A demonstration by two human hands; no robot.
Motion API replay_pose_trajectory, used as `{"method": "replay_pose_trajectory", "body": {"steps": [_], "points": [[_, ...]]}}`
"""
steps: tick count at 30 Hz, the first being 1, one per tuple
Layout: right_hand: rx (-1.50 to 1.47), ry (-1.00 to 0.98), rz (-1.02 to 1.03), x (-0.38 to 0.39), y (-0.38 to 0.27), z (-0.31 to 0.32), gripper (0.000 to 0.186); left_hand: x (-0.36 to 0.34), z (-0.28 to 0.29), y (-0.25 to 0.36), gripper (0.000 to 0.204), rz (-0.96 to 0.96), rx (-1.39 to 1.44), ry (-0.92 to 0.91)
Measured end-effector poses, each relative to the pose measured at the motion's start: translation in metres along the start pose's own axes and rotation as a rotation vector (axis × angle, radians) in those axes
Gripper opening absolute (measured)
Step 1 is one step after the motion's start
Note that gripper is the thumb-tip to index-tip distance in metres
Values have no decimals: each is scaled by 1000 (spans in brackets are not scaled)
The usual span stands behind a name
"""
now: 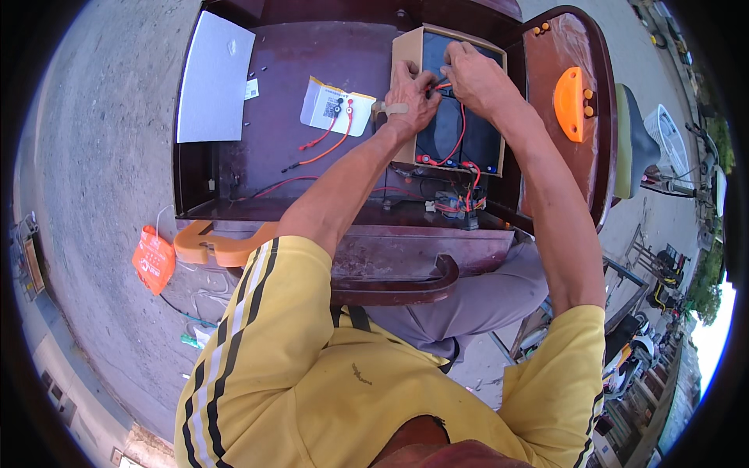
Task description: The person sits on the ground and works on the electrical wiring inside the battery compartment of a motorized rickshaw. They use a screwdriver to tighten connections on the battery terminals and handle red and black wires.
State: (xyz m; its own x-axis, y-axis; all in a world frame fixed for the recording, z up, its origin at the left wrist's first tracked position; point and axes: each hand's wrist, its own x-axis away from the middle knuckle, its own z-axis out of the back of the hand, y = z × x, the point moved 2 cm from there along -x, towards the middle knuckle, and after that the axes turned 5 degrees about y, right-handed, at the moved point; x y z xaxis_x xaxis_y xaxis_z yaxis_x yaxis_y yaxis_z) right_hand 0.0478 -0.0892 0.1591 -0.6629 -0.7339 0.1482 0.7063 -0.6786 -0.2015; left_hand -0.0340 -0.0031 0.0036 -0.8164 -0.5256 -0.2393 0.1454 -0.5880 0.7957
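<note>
A cardboard box (406,51) holds dark battery blocks (476,139), with red and blue terminal caps along the near edge. My left hand (415,95) is closed over the box's left part, pinching a short red-and-black cable (445,86). On the same cable, my right hand (474,76) comes down from the right with its fingers pinched together; its fingertips are partly hidden. A red wire (460,132) runs from between the hands to a near terminal. Left of the box, two loose red cables (328,156) lie with their ring ends on a white-and-yellow paper packet (316,105).
The box stands in a dark red vehicle compartment (312,58). A white panel (214,82) leans at its left. Wiring with a connector (456,204) lies by the near wall. At right is a brown lid (546,156) bearing an orange plastic part (569,105). An orange bag (154,261) hangs lower left.
</note>
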Motion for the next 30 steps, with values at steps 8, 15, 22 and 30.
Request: {"method": "replay_pose_trajectory", "body": {"steps": [8,15,22,30], "points": [[69,-5,69,-1,-6,0,24,0,3,5,29,32,32,-6],[-49,84,-29,14,-2,0,26,1,3,8,29,32,-2,27],[-39,93,91,11,-1,-4,25,1,2,10,32,13,-4,3],[18,62,51,11,-11,2,28,-2,1,14,35,6,-42,15]]}}
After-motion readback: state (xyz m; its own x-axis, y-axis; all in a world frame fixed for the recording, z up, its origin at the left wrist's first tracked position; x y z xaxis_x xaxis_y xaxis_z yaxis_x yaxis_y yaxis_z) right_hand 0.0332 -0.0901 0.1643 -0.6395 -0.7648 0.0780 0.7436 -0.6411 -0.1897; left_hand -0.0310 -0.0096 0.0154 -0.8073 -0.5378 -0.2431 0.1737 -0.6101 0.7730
